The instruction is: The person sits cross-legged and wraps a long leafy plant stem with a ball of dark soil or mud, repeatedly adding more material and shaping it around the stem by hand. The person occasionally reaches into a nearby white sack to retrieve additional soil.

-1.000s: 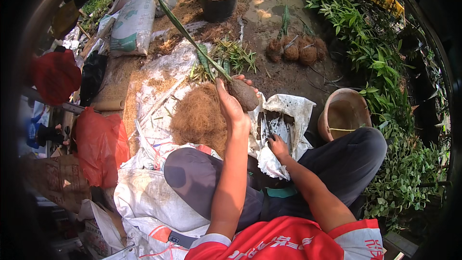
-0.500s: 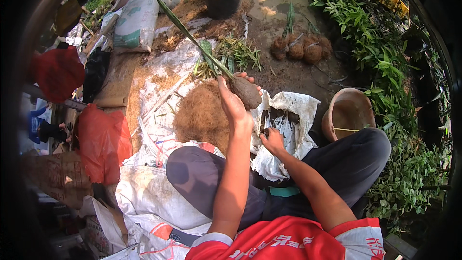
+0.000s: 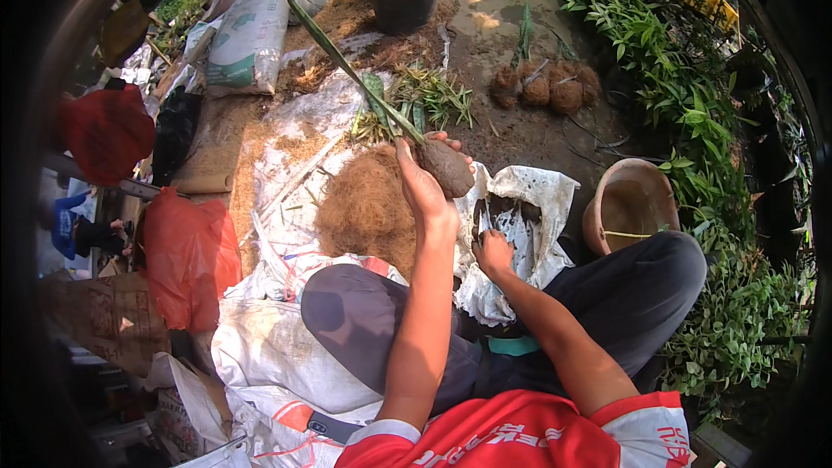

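Observation:
My left hand (image 3: 425, 191) is raised in front of me, its fingers wrapped round a snake plant (image 3: 342, 61). A smooth, rounded lump of wet mud (image 3: 447, 170) covers the plant's root end, and its long leaves slant up to the left. To the right, my right hand (image 3: 494, 253) reaches down into an opened white sack (image 3: 555, 195) holding dark mud (image 3: 524, 211). Its fingers look curled at the mud; their tips are partly hidden, and what they grip is not visible. Beside my left forearm lies a loose heap of brown coconut fibre (image 3: 364, 208).
A clay pot (image 3: 598, 217) stands by my right knee. Several fibre-wrapped root balls (image 3: 567, 95) sit farther off, near a black potted plant (image 3: 404, 9). Cut leaves (image 3: 433, 95) lie beyond the fibre. A red plastic bag (image 3: 186, 251) is at left, leafy plants (image 3: 693, 113) at right.
My right hand has dipped slightly deeper into the sack, its fingers moving in the mud. My left hand keeps the plant in nearly the same place.

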`<state>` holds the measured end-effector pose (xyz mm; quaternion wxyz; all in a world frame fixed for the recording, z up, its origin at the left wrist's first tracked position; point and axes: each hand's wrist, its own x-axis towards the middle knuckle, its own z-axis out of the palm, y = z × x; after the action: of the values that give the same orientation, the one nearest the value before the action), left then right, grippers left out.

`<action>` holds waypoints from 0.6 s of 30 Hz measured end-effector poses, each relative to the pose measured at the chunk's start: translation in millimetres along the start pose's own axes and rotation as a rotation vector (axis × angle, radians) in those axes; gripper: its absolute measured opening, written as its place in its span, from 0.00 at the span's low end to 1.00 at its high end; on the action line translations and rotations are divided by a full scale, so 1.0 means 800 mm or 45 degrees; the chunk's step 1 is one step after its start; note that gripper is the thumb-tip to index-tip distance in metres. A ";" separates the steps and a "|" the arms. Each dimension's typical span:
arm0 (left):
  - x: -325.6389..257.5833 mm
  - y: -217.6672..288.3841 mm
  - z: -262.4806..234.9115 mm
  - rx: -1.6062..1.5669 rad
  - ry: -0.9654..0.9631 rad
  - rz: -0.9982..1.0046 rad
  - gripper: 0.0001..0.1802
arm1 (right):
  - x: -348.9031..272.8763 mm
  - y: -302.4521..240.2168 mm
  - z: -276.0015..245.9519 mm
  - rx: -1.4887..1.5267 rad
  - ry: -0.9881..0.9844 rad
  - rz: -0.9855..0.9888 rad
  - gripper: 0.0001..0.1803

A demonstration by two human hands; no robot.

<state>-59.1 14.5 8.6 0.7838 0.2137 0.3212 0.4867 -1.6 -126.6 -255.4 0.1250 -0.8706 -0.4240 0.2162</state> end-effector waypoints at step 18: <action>0.002 0.004 0.001 -0.010 0.038 0.026 0.33 | 0.029 0.050 -0.015 0.859 -0.061 0.142 0.13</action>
<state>-59.7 16.9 10.7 0.7747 0.2065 0.3287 0.4992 44.8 -132.9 -267.4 0.3838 -0.7967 -0.2833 0.3711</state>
